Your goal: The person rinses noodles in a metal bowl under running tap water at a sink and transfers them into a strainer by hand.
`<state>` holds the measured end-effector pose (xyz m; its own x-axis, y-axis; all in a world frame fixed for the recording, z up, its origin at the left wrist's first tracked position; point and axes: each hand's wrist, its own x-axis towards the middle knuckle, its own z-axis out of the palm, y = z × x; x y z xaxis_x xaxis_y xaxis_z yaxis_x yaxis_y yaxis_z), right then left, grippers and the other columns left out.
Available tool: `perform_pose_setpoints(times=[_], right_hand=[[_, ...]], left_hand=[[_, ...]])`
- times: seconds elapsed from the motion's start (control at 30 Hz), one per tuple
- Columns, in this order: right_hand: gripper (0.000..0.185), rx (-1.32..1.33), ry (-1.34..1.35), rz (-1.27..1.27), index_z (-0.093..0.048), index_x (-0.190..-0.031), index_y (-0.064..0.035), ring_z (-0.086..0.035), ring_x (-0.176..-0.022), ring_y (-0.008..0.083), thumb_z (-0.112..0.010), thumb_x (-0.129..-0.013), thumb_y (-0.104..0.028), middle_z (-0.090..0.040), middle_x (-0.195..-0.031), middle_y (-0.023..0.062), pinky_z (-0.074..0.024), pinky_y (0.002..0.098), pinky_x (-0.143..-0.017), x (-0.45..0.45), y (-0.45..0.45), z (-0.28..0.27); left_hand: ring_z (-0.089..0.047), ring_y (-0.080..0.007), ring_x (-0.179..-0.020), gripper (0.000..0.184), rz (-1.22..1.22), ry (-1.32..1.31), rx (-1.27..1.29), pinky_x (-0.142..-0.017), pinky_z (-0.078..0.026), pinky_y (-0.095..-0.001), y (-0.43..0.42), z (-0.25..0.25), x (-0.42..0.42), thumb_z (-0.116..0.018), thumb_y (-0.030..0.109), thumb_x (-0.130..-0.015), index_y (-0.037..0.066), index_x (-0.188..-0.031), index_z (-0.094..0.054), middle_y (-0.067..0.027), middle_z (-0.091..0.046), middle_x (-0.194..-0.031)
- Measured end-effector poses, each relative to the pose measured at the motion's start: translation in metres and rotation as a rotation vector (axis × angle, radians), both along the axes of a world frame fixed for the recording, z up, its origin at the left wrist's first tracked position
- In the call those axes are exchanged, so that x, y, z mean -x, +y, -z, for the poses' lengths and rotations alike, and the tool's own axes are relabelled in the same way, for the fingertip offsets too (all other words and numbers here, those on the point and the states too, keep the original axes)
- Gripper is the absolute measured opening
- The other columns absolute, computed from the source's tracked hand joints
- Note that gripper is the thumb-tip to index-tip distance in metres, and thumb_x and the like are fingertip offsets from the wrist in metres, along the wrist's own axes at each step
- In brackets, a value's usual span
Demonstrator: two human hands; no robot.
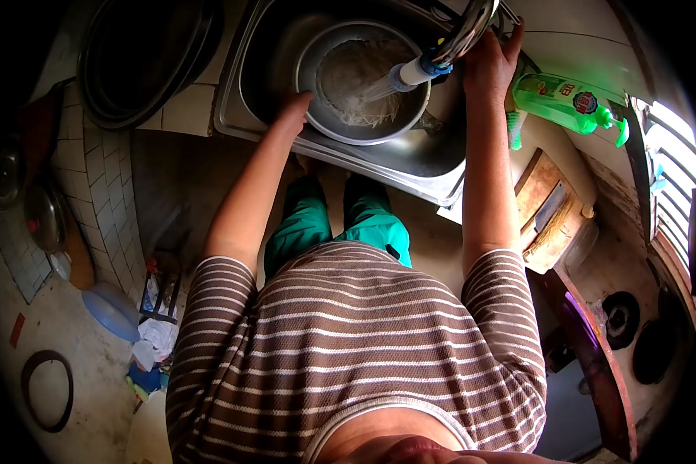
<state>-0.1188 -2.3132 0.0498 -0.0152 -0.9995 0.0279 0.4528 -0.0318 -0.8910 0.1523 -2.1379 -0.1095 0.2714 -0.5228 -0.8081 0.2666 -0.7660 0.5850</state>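
A round metal bowl sits in the steel sink. Water streams into it from the white-and-blue nozzle of a chrome faucet. Clear, rippling water partly fills the bowl, and pale strands or ripples show in it; I cannot tell which. My left hand is closed at the bowl's near left rim, its fingertips partly hidden. Up beside the faucet, my right hand reaches to the faucet's handle, fingers bent around it and partly covered by the chrome spout.
A green soap bottle with a pump lies right of the sink, beside a green scrubber. Further right, a knife rests on a wooden cutting board. A large dark basin stands at the left.
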Motion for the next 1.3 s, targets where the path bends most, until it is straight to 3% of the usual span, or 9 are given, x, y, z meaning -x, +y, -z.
perform_pose_setpoints(times=[0.47,0.73,0.87,0.97,1.0,1.03,1.07,1.13,1.3], right_hand=[[0.076,-0.008,0.002,0.005,-0.005,-0.145,-0.0192,-0.061,-0.076,0.0222,-0.048,-0.086,0.003,-0.058,-0.097,0.0162,-0.0535,0.0347,-0.061,0.0,0.002,0.004],[0.075,-0.012,0.039,0.015,-0.005,-0.144,-0.0164,-0.058,-0.062,0.0196,-0.049,-0.086,0.001,-0.059,-0.083,0.013,-0.0506,0.032,-0.054,-0.002,0.008,0.001],[0.075,0.024,0.042,-0.04,-0.005,-0.144,-0.0157,-0.059,-0.064,0.0196,-0.049,-0.085,0.002,-0.059,-0.086,0.0135,-0.0507,0.0316,-0.055,-0.001,0.01,0.003],[0.074,0.023,-0.005,0.01,-0.007,-0.144,-0.0142,-0.06,-0.074,0.0211,-0.047,-0.084,0.004,-0.058,-0.096,0.015,-0.0516,0.0329,-0.062,-0.007,0.016,-0.002],[0.076,0.035,0.196,0.037,-0.008,-0.143,-0.0111,-0.059,-0.074,0.0189,-0.053,-0.084,0.001,-0.059,-0.092,0.014,-0.0504,0.0298,-0.062,-0.009,0.02,-0.007],[0.077,0.016,0.186,0.046,-0.006,-0.144,-0.0117,-0.059,-0.071,0.0176,-0.053,-0.084,0.001,-0.058,-0.087,0.0124,-0.0495,0.0284,-0.061,-0.014,0.022,-0.01],[0.079,-0.002,0.177,0.055,-0.005,-0.144,-0.0123,-0.058,-0.069,0.0164,-0.054,-0.084,0.001,-0.058,-0.082,0.0109,-0.0487,0.0271,-0.06,-0.019,0.024,-0.015],[0.079,-0.066,0.001,0.057,-0.004,-0.144,-0.0132,-0.056,-0.067,0.0147,-0.054,-0.085,0.0,-0.058,-0.077,0.0084,-0.0474,0.0252,-0.059,-0.028,0.031,-0.028],[0.073,-0.116,0.052,0.068,-0.012,-0.144,-0.0132,-0.052,-0.067,0.0117,-0.053,-0.085,-0.001,-0.054,-0.078,0.0054,-0.0465,0.0248,-0.06,-0.032,0.044,-0.036]], left_hand=[[-0.059,-0.0271,-0.089,0.04,-0.004,-0.032,0.0,-0.064,-0.053,-0.0445,0.002,0.012,-0.002,-0.061,0.014,-0.076,0.01,-0.113,-0.046,-0.0111,-0.056,-0.103],[-0.059,-0.0279,-0.09,0.041,-0.028,-0.021,-0.023,-0.066,-0.052,-0.0456,-0.001,-0.007,0.002,-0.062,0.013,-0.076,0.01,-0.114,-0.046,-0.0106,-0.055,-0.105],[-0.057,-0.0246,-0.09,0.046,-0.066,0.031,0.019,-0.064,-0.048,-0.0392,0.001,0.006,0.0,-0.062,0.017,-0.073,0.01,-0.116,-0.045,-0.0096,-0.056,-0.103],[-0.057,-0.0287,-0.097,0.051,-0.045,-0.009,0.022,-0.073,-0.049,-0.041,0.004,0.011,0.001,-0.063,0.015,-0.073,0.008,-0.12,-0.043,-0.0131,-0.056,-0.108],[-0.055,-0.0315,-0.101,0.054,0.092,-0.292,0.155,-0.08,-0.047,-0.0412,0.005,0.012,0.004,-0.063,0.014,-0.073,0.006,-0.122,-0.042,-0.0162,-0.056,-0.112],[-0.054,-0.0343,-0.106,0.057,0.22,-0.589,0.287,-0.087,-0.045,-0.0413,0.0,-0.005,0.005,-0.063,0.013,-0.072,0.004,-0.124,-0.041,-0.0193,-0.055,-0.115],[-0.047,-0.0375,-0.116,0.06,0.213,-0.68,0.323,-0.098,-0.037,-0.041,-0.002,-0.022,0.01,-0.063,0.009,-0.071,0.002,-0.126,-0.041,-0.0229,-0.049,-0.122],[-0.043,-0.0372,-0.119,0.062,0.209,-0.878,0.505,-0.099,-0.036,-0.042,0.003,-0.021,0.016,-0.064,0.007,-0.069,0.003,-0.127,-0.041,-0.0223,-0.045,-0.127],[-0.046,-0.0363,-0.115,0.059,0.251,-0.835,0.735,-0.099,-0.037,-0.04,0.026,-0.073,0.032,-0.059,0.002,-0.073,0.006,-0.128,-0.041,-0.0198,-0.047,-0.125]])
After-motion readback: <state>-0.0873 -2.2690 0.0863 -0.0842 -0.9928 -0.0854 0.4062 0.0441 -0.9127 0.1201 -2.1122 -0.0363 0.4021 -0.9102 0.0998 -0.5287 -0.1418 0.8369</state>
